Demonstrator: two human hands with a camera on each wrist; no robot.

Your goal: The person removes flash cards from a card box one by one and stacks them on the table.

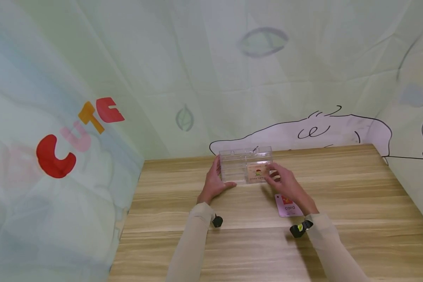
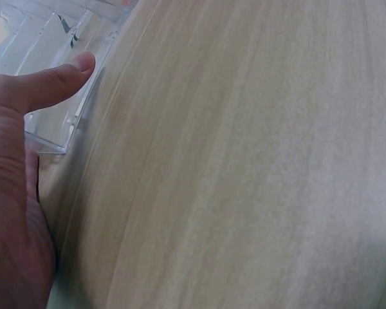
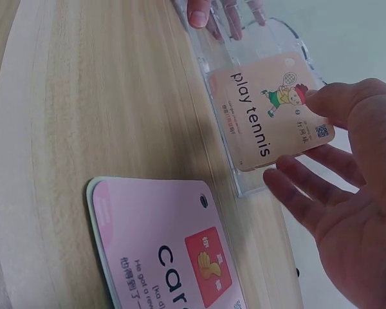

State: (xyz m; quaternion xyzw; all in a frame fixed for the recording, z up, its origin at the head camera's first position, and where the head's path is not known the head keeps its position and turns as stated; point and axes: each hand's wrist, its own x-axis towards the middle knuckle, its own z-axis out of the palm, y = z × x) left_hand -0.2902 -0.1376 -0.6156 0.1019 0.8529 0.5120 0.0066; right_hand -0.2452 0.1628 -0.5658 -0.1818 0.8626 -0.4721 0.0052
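Observation:
A clear plastic box [image 1: 232,161] with two compartments side by side stands near the table's back edge. My left hand [image 1: 214,183] holds its left end, the thumb [image 2: 58,84] reaching over the front and the other fingers mostly hidden behind the side. In the right compartment sits a peach flashcard [image 3: 270,109] printed "play tennis" with a cartoon player. My right hand [image 1: 283,181] pinches this card at its right edge, thumb on the printed face and fingers behind. A pink flashcard [image 3: 167,238] reading "card" lies below the right hand, on top of a thin stack.
The wooden table [image 1: 246,250] runs up to a printed cloth backdrop [image 1: 204,78] behind and at the left side. A black wrist device [image 1: 217,221] sits on the left wrist, another device [image 1: 299,229] on the right.

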